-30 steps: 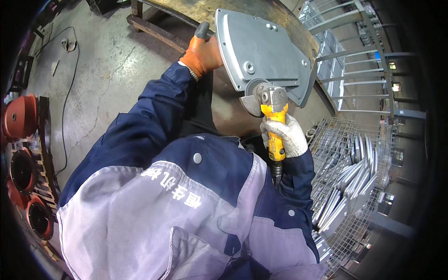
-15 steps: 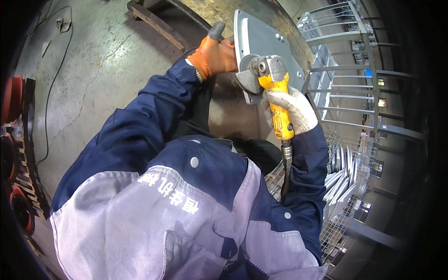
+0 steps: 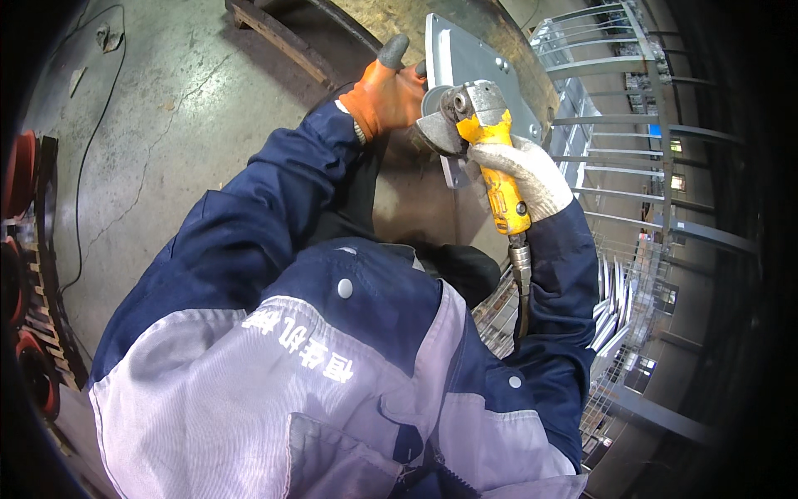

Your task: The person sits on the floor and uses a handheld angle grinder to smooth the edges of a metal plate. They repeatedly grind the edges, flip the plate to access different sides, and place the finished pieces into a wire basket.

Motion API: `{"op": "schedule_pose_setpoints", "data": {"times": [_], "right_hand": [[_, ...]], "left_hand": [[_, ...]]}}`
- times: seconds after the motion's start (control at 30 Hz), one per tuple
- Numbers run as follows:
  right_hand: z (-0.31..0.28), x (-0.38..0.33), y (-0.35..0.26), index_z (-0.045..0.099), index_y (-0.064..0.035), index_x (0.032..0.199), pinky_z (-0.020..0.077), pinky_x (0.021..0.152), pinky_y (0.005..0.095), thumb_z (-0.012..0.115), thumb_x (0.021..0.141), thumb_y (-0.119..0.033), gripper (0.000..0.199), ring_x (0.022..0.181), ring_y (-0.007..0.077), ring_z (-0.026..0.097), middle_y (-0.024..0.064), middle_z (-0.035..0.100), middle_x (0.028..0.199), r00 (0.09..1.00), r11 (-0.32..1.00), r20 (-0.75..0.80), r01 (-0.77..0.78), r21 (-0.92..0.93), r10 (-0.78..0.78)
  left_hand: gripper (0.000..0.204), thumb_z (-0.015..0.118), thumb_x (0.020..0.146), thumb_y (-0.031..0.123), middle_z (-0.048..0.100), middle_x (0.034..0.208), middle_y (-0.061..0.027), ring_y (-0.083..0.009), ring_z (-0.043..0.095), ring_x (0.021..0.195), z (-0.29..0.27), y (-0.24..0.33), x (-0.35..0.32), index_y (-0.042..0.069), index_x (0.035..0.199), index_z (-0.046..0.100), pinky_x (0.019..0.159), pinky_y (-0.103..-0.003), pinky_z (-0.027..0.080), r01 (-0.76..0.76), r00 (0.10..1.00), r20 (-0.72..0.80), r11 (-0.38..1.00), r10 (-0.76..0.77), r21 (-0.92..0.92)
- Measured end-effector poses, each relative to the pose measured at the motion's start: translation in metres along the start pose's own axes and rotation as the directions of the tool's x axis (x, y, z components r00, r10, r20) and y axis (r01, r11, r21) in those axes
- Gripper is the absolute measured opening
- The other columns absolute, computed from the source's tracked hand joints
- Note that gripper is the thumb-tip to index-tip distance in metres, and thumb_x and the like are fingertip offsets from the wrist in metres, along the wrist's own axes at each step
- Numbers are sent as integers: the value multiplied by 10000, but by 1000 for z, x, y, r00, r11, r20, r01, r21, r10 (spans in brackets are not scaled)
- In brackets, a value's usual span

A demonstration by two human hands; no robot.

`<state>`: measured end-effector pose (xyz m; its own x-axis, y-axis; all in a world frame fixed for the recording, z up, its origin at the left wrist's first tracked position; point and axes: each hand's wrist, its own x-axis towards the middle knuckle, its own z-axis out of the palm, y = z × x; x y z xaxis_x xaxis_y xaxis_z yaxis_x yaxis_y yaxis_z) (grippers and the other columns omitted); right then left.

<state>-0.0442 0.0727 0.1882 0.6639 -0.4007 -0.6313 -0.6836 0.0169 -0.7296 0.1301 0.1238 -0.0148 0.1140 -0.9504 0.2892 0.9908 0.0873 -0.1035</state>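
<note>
My left hand (image 3: 385, 98), in an orange glove with grey fingertips, is at the left edge of a grey metal plate (image 3: 472, 62). Its thumb points up, and the other fingers close on that edge, partly hidden. The plate stands tilted and has small round studs on its face. In a white glove, my right hand (image 3: 532, 175) is wrapped around the yellow body of an angle grinder (image 3: 503, 187). The grinder's disc and guard (image 3: 440, 133) sit against the plate's lower left edge; the exact contact is hidden. A hose (image 3: 521, 279) runs down from the grinder's rear end.
Beneath the plate is a worn table (image 3: 519, 62). To the right stand a metal rack (image 3: 603, 121) and a wire basket with several thin metal pieces (image 3: 613, 303). A wooden pallet (image 3: 283, 41) lies at the far side; red round parts (image 3: 37, 374) and a cable (image 3: 81, 224) are left.
The grinder and my right hand have moved slightly away from me, up along the plate's edge. The plate and my left hand have shifted a little to the right.
</note>
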Motion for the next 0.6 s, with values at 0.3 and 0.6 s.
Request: {"op": "schedule_pose_setpoints", "data": {"times": [0.3,0.6], "right_hand": [[-2,-21,37,567,10,1044,486,518,273,735,765,-213,395,541,166,588,77,608,717,996,996,40,-84,-18,84],[-17,-52,137,573,1,1090,495,611,268,757,768,-142,398,655,133,603,61,633,857,989,995,-144,-11,103,26]], "left_hand": [[788,495,848,649,390,1472,-135,-331,364,1344,-5,2,0,86,1395,434,1128,-506,227,-41,999,-2,993,42,109],[531,565,921,399,547,1288,-144,-297,516,1192,0,-3,-4,59,1318,476,1032,-476,397,-127,984,-83,951,156,280]]}}
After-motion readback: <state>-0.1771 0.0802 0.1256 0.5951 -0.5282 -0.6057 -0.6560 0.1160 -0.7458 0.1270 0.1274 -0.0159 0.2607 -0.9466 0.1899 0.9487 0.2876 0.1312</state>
